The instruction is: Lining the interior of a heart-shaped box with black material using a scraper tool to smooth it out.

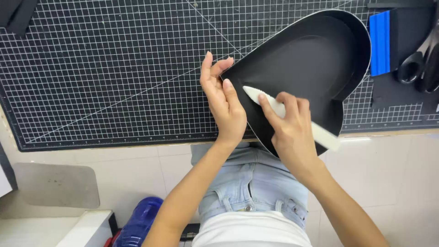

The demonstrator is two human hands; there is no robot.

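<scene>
Heart-shaped box: a black heart-shaped box (315,68) with low upright walls is seen in the upper right of the frame, lying on the gridded cutting mat (114,77), its pointed end overhanging the mat's near edge
Left hand: the left hand (222,103) is held flat and unclenched against the outer wall at the box's point, steadying it rather than gripping
Right hand: the right hand (290,130) is wrapped around a white bone folder (274,106), whose tip is pressed to the wall near the point
Handling: the box is judged light and fairly stiff board, yet easily dented or creased; its covering looks smooth and slightly slippery; hold is best taken at the walls near the point
Surroundings: a blue squeegee (379,43) and black scissors (423,61) lie at the far right of the mat
</scene>
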